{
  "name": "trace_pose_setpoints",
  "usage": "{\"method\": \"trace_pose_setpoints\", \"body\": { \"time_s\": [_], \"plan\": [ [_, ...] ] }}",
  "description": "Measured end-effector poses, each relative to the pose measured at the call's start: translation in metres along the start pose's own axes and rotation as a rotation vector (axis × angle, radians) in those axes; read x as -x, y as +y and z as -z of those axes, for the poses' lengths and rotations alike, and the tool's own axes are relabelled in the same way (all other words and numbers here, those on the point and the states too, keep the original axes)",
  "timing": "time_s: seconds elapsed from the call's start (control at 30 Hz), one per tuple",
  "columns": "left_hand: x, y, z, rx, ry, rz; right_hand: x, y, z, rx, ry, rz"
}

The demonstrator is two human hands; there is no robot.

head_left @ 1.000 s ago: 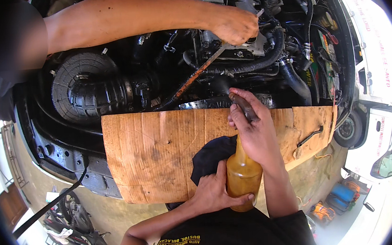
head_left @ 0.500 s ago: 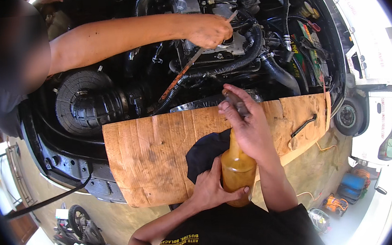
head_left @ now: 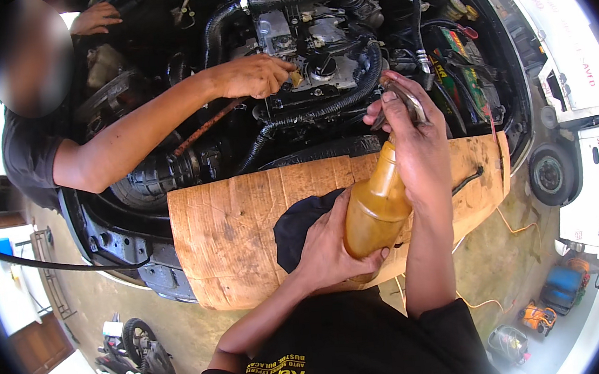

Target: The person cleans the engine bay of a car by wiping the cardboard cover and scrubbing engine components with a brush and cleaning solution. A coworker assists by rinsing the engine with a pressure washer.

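A glass-like bottle (head_left: 377, 205) with yellow-brown contents leans to the right over the cardboard. My left hand (head_left: 332, 244) is wrapped round its lower body, thumb across the front. At the neck, my right hand (head_left: 418, 132) is closed on a grey metal handle (head_left: 416, 107) atop the bottle; fingers hide part of this fitting. Against my left hand lies a dark cloth (head_left: 301, 230). Beyond is an open engine bay, where another person's hand (head_left: 255, 76) grips a slim tool with a reddish shaft (head_left: 207, 126) near the black oil cap (head_left: 321, 66).
A stained cardboard sheet (head_left: 226, 238) covers the bay's front edge, with a small black-handled tool (head_left: 469, 179) on it. A black hose (head_left: 59, 263) crosses at left. Behind are a motorcycle (head_left: 140, 354), a white truck (head_left: 588, 185) and orange equipment (head_left: 537, 316).
Both my hands have moved up and right with the bottle, which now tilts more. The other person's hand has shifted left, taking the slim tool along.
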State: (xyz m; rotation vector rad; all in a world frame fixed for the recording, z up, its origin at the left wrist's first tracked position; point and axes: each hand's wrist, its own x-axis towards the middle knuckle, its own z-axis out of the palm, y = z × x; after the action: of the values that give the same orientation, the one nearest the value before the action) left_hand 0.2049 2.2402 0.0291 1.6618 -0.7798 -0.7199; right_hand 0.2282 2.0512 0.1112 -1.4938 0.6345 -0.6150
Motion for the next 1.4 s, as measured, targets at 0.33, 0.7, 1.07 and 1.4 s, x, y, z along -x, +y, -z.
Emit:
{"method": "trace_pose_setpoints", "body": {
  "time_s": [0.33, 0.7, 1.07, 1.4],
  "plan": [
    [-0.005, -0.026, -0.007, 0.054, -0.045, 0.068, -0.011, 0.024, 0.003, 0.117, -0.058, -0.093],
    [-0.011, 0.005, -0.012, -0.043, 0.029, -0.025, -0.014, 0.006, 0.021, -0.012, -0.021, 0.052],
    [-0.049, -0.014, -0.019, 0.282, -0.020, -0.059, -0.043, 0.011, 0.019, 0.013, -0.027, 0.127],
    [-0.044, -0.037, -0.015, 0.526, -0.053, -0.007, -0.051, 0.024, -0.008, 0.313, -0.051, 0.169]
  ]
}}
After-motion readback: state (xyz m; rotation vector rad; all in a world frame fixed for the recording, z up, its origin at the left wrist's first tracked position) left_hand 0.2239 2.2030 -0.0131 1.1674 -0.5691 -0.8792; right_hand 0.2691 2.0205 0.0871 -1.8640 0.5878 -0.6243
